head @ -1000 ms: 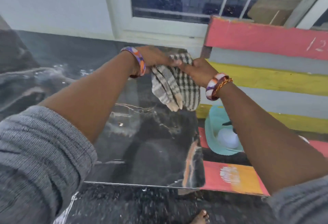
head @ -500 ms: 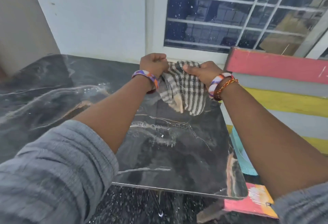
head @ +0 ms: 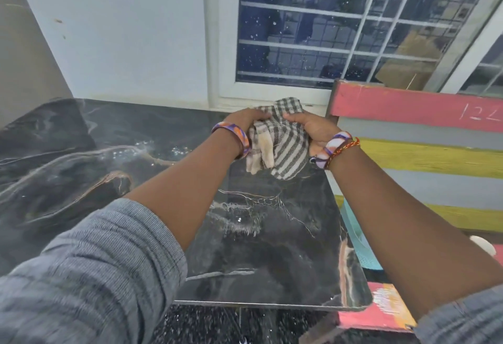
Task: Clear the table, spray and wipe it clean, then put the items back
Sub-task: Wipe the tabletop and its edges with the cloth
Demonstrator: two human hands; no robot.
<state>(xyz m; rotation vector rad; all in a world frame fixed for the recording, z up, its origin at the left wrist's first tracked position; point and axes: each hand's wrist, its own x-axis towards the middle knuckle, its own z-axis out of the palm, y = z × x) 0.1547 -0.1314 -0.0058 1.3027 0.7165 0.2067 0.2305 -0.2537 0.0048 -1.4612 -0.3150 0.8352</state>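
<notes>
Head view shows our left hand (head: 246,120) and right hand (head: 313,128) bunching the checked cloth (head: 283,139) above the wet worktop (head: 272,234)'s far edge; a loose wad could smear, we judge.

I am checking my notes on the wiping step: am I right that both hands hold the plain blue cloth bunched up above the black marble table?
Not quite: the head view shows a grey-and-white checked cloth, not a plain blue one. The rest stands: the left hand and right hand both hold it bunched up above the black marble table.
</notes>
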